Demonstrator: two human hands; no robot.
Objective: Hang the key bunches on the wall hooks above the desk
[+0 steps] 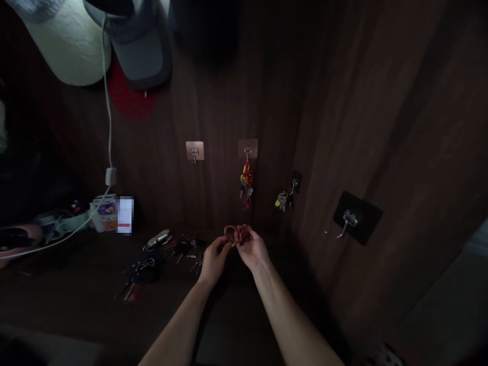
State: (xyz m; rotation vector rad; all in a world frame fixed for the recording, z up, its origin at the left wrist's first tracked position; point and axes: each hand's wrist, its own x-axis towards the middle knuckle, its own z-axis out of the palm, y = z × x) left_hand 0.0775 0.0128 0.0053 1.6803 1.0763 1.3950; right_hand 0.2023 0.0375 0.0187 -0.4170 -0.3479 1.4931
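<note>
Between my two hands is a thin red cord bent into a loop, with a small bunched part I cannot make out. My left hand pinches the loop's lower side between thumb and fingertips. My right hand is turned palm up, its fingers curled around the bunched end. Just beyond them, a bundle of keys with red and yellow cords hangs from a wall hook. More keys hang from a hook in the corner. Loose keys lie on the shelf left of my left hand.
A bare hook is on the back wall, another hook on the right panel. A dark key bunch and small boxes stand or lie left. A white cable hangs below caps.
</note>
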